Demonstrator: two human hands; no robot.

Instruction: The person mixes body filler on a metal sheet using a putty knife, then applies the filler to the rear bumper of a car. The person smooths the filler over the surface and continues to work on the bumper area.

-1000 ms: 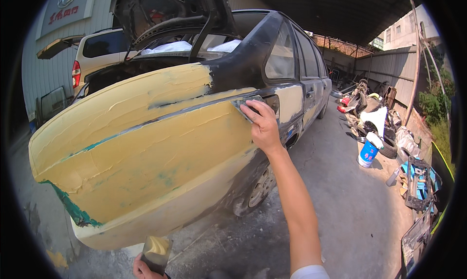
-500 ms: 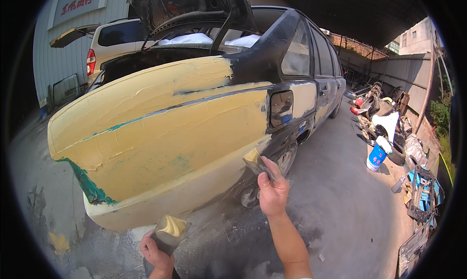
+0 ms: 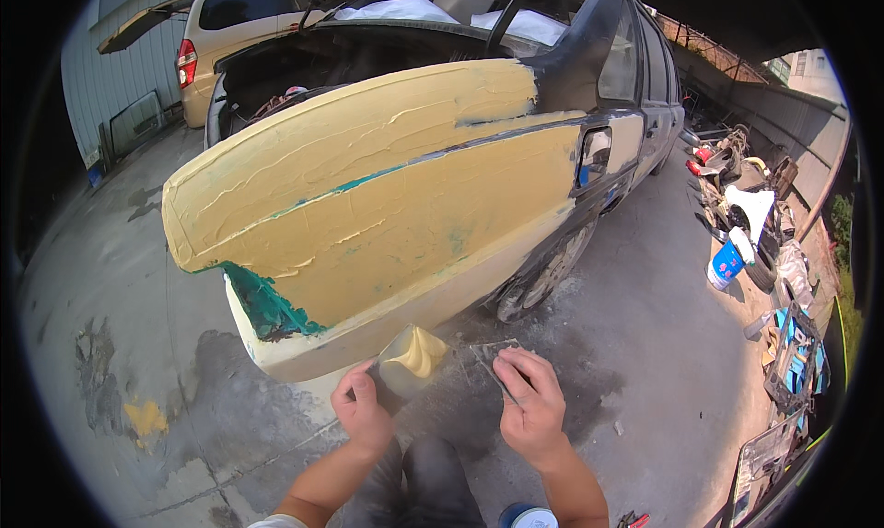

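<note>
My left hand (image 3: 364, 416) grips a putty scraper (image 3: 394, 378) by its edge, with a thick ridged heap of yellow body filler (image 3: 422, 351) on its face. My right hand (image 3: 534, 399) pinches a second, greyish putty scraper (image 3: 481, 360), held level with the first and a little apart from it. Both are in front of the car's rear quarter panel (image 3: 414, 233), not touching it. Yellow filler coats most of that panel, leaving raised ridges and green patches. Bare green (image 3: 262, 307) shows at its lower rear corner.
Behind the panel the trunk (image 3: 322, 63) stands raised. A tan van (image 3: 198, 95) is parked at far left. To the right lie scrap parts around a blue and white bucket (image 3: 725, 266). A can (image 3: 529, 516) stands by my legs.
My right hand has come down from beside the rear wheel, and my two hands are closer together. The yellow filler seen on the right scraper's tip no longer shows. My view has shifted.
</note>
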